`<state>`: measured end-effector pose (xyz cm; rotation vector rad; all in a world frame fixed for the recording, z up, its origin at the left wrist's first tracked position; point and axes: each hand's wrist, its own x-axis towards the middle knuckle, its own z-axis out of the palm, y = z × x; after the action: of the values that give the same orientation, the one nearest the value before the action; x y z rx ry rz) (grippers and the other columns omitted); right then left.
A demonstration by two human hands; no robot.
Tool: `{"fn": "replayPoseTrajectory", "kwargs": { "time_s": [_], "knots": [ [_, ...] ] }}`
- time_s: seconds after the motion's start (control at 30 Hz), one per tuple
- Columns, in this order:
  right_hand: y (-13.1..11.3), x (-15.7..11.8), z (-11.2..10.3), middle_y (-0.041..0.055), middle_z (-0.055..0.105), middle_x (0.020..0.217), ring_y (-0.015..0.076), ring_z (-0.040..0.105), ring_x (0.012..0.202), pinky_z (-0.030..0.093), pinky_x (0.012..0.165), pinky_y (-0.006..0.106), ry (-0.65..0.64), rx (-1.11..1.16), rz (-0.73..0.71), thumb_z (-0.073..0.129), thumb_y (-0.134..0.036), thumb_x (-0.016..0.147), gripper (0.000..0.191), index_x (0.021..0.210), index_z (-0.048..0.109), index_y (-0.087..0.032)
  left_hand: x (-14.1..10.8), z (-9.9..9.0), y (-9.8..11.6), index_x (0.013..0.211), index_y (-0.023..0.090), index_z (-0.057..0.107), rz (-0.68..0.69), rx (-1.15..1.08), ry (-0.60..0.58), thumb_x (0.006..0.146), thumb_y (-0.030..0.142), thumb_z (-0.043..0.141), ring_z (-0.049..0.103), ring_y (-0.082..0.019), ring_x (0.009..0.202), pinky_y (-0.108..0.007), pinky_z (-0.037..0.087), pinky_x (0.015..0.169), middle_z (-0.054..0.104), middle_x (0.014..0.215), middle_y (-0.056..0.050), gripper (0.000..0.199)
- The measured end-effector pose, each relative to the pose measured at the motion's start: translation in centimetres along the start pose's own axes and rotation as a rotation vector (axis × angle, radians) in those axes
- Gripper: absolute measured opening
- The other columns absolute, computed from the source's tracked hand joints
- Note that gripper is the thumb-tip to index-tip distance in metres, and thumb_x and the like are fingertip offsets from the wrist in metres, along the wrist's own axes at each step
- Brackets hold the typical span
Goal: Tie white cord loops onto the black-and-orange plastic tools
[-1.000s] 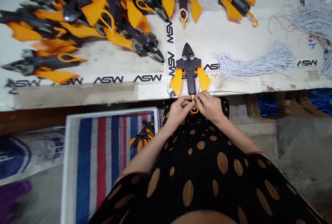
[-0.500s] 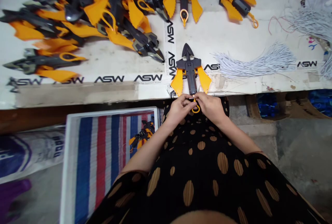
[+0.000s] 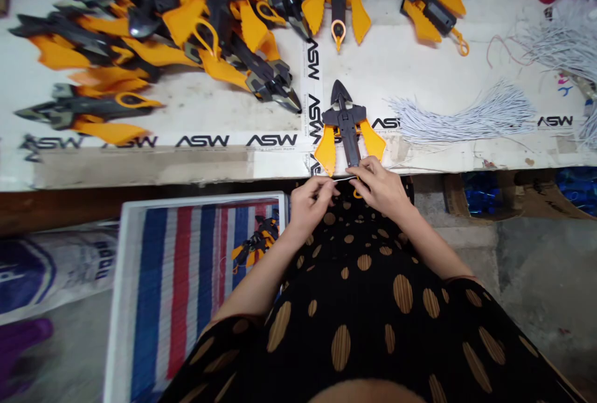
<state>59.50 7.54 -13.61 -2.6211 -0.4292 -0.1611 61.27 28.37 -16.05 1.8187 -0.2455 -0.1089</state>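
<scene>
The winged black-and-orange plastic toy (image 3: 346, 130) lies nose-away at the front edge of the white-covered tabletop (image 3: 420, 70). The left hand (image 3: 308, 204) pinches a thin white cord (image 3: 343, 180) stretched towards the toy's tail, where the right hand (image 3: 383, 189) covers its own grip, so I cannot tell what it grasps. An orange plastic ring (image 3: 357, 193) shows underneath; fastening seems underway, unfinished.

Garment (image 3: 373, 303): black, patterned with scattered ovals (image 3: 402, 294) of varying size. Oval fill: tan, with fine dark stripes. Left sleeve (image 3: 224, 341) and right sleeve (image 3: 487, 313): same black fabric and ovals, roughly elbow-length. Left forearm (image 3: 261, 272), right forearm (image 3: 433, 244), left hand (image 3: 310, 207) and right hand (image 3: 386, 191): bare.
</scene>
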Motion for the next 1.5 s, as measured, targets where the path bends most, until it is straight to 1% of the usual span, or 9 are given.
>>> {"fn": "replayPoseTrajectory", "kwargs": {
  "time_s": [0.07,0.17,0.33,0.47,0.63,0.77,0.87,1.1,1.5],
  "knots": [
    [0.2,-0.1,-0.1,0.0098,0.063,0.115,0.0171,0.067,0.093,0.048,0.062,0.024,0.017,0.001,0.006,0.052,-0.031,0.103,0.03,0.126,0.067,-0.021,-0.7,-1.4,0.1,0.088,0.017,0.067,0.026,-0.048,0.094,0.097,0.038,0.061,0.059,-0.01,0.049,-0.02,0.046,0.051,0.07,0.069,0.0,0.023],
    [-0.3,0.0,-0.4,0.0104,0.066,0.118,0.0172,0.068,0.094,0.053,0.068,0.025,0.058,0.065,-0.015,0.053,-0.03,0.103,0.029,0.125,0.068,-0.021,-1.3,-2.8,0.0,0.085,0.017,0.067,0.021,-0.077,0.102,0.096,0.039,0.064,0.058,-0.01,0.049,-0.02,0.046,0.051,0.068,0.066,0.001,0.025],
    [-2.6,0.9,0.8,0.0087,0.071,0.123,0.0163,0.068,0.111,0.055,0.094,0.027,0.109,0.361,-0.205,0.051,-0.029,0.104,0.026,0.122,0.069,-0.021,-1.5,-2.5,0.3,0.086,0.018,0.067,-0.019,-0.124,0.049,0.096,0.046,0.064,0.057,-0.01,0.049,-0.022,0.046,0.051,0.067,0.065,0.0,0.03],
    [-3.0,1.4,1.8,0.0065,0.074,0.1,0.015,0.069,0.093,0.055,0.086,0.026,0.127,0.444,-0.227,0.05,-0.028,0.105,0.023,0.109,0.071,-0.019,-1.3,-1.9,0.9,0.082,0.018,0.066,-0.061,-0.211,-0.003,0.094,0.049,0.067,0.057,-0.01,0.049,-0.022,0.045,0.05,0.067,0.064,0.0,0.033],
    [-1.7,2.5,-0.4,0.0093,0.069,0.101,0.0184,0.065,0.092,0.05,0.083,0.029,0.058,0.245,-0.163,0.047,-0.028,0.105,0.023,0.106,0.067,-0.017,-0.4,-1.2,0.7,0.091,0.017,0.071,-0.193,-0.293,0.026,0.091,0.051,0.069,0.055,-0.008,0.047,-0.021,0.044,0.05,0.072,0.071,-0.002,0.035],
    [-2.0,4.1,-2.3,0.0116,0.065,0.106,0.0212,0.063,0.091,0.044,0.072,0.03,-0.131,-0.072,-0.077,0.041,-0.024,0.106,0.025,0.108,0.065,-0.016,0.6,-0.4,0.0,0.105,0.015,0.071,-0.248,-0.296,0.082,0.086,0.05,0.074,0.056,-0.007,0.046,-0.021,0.044,0.049,0.078,0.084,-0.007,0.04],
    [-2.9,5.0,-2.6,0.012,0.065,0.11,0.0215,0.062,0.091,0.04,0.068,0.03,-0.248,-0.203,-0.053,0.041,-0.021,0.106,0.024,0.11,0.065,-0.016,1.0,0.0,-0.3,0.107,0.013,0.071,-0.275,-0.309,0.08,0.083,0.051,0.076,0.056,-0.008,0.044,-0.022,0.045,0.048,0.079,0.086,-0.009,0.046],
    [-3.2,5.3,-1.8,0.0121,0.065,0.113,0.0224,0.064,0.093,0.039,0.067,0.032,-0.286,-0.229,-0.039,0.041,-0.023,0.107,0.025,0.112,0.064,-0.015,1.3,0.3,-0.5,0.104,0.013,0.071,-0.28,-0.332,0.071,0.08,0.051,0.078,0.055,-0.008,0.043,-0.022,0.046,0.047,0.079,0.083,-0.009,0.046],
    [-3.1,5.3,-2.4,0.0126,0.066,0.112,0.0226,0.063,0.094,0.037,0.067,0.032,-0.35,-0.237,-0.086,0.043,-0.023,0.107,0.024,0.109,0.065,-0.014,1.3,0.3,-0.6,0.109,0.013,0.07,-0.287,-0.323,0.079,0.082,0.049,0.077,0.054,-0.007,0.044,-0.021,0.044,0.048,0.079,0.085,-0.009,0.046]
  ]
}}
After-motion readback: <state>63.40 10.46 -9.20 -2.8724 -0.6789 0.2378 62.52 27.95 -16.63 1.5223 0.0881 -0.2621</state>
